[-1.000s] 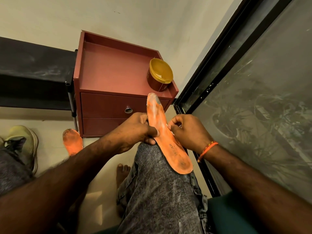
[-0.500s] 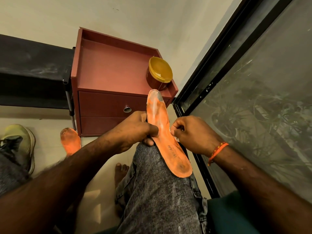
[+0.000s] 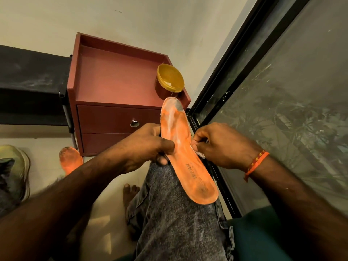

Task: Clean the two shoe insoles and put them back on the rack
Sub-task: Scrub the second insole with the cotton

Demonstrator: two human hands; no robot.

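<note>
An orange insole [image 3: 185, 153] with white smears and the word WEAR lies along my right knee, toe end pointing away. My left hand [image 3: 145, 147] grips its left edge, thumb on top. My right hand [image 3: 220, 146] pinches a small white cloth [image 3: 200, 153] against the insole's right edge. A second orange insole [image 3: 70, 160], dirty at the toe, shows on the floor to the left, partly hidden behind my left forearm. The dark shoe rack [image 3: 32, 85] stands at far left.
A red-brown drawer cabinet [image 3: 113, 95] stands ahead with a yellow-lidded jar [image 3: 169, 81] on its right corner. A black-framed glass door [image 3: 263, 91] runs along the right. A pale green shoe [image 3: 17, 166] sits on the floor at left. My bare foot [image 3: 130, 193] rests below the knee.
My right hand has slid slightly back along the insole's right edge. The view has shifted a little; the left hand's grip is unchanged.
</note>
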